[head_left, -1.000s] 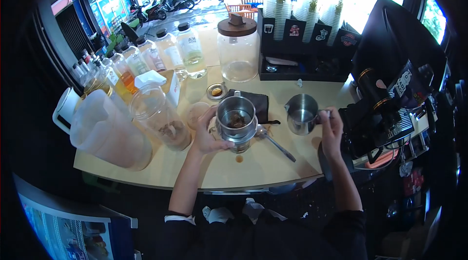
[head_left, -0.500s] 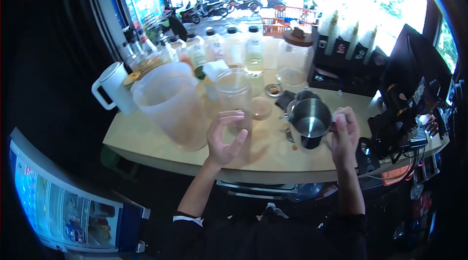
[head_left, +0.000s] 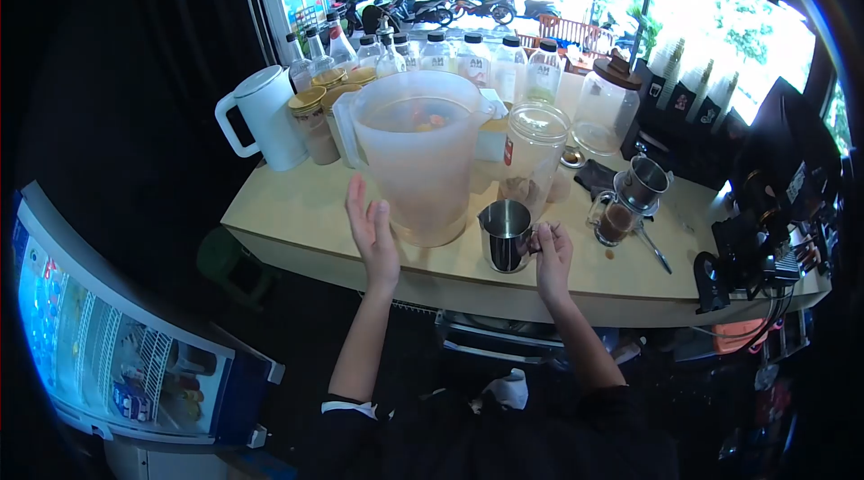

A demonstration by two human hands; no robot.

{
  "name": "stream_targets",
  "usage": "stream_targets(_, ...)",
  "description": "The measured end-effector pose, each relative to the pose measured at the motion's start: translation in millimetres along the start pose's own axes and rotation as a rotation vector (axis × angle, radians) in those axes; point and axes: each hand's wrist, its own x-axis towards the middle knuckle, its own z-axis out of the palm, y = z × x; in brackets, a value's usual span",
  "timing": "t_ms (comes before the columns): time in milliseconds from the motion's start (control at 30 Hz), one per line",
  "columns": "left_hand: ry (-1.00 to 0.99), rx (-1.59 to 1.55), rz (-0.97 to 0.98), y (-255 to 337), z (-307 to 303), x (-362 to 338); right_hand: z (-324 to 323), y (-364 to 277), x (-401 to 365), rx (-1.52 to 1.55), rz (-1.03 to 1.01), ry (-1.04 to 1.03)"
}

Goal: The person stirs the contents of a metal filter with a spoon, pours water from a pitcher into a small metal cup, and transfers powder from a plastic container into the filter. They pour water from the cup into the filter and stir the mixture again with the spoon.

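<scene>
A small steel pitcher [head_left: 507,237] hangs upright at the counter's front, and my right hand [head_left: 551,255] is closed on its handle. My left hand [head_left: 372,226] is raised with fingers apart, holding nothing, just in front of a big translucent plastic jug [head_left: 414,156]. Behind the steel pitcher is a clear jar [head_left: 535,152] with a red label. To the right, a metal drip filter [head_left: 644,183] sits on a glass mug [head_left: 616,221] of brown liquid, with a spoon [head_left: 655,249] beside it.
A white lidded pitcher [head_left: 270,120] and gold-lidded jars [head_left: 312,125] stand at the left. Bottles [head_left: 436,54] line the back, with a wooden-lidded jar [head_left: 607,109] to their right. Dark equipment [head_left: 765,201] fills the right end. A glass-door fridge [head_left: 117,354] is at lower left.
The view has turned left. My right hand has carried the steel pitcher leftward, away from the filter and mug. My left hand has moved left, its fingers straighter, to the front of the big jug.
</scene>
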Motion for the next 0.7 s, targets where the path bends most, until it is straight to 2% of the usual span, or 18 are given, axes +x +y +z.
stream_targets(133,-0.109,-0.068,-0.049,-12,5,21,7,16,0,0.082,-0.043,0.071)
stream_targets(300,-0.213,-0.159,-0.082,-31,9,72,8,21,2,0.073,-0.058,0.046)
stream_targets(367,-0.207,-0.429,-0.269,-34,12,97,9,22,3,0.051,-0.043,0.034)
stream_targets(400,-0.214,-0.429,-0.267,-34,10,111,8,22,3,0.02,-0.022,0.024)
stream_targets(467,-0.327,-0.56,-0.455,-31,7,138,10,19,3,0.007,-0.02,0.026)
stream_targets(600,-0.315,-0.387,-0.549,-12,17,155,8,22,5,0.012,-0.014,0.018)
stream_targets(700,-0.329,-0.3,-0.467,-5,13,157,7,20,6,-0.002,0.017,0.016)
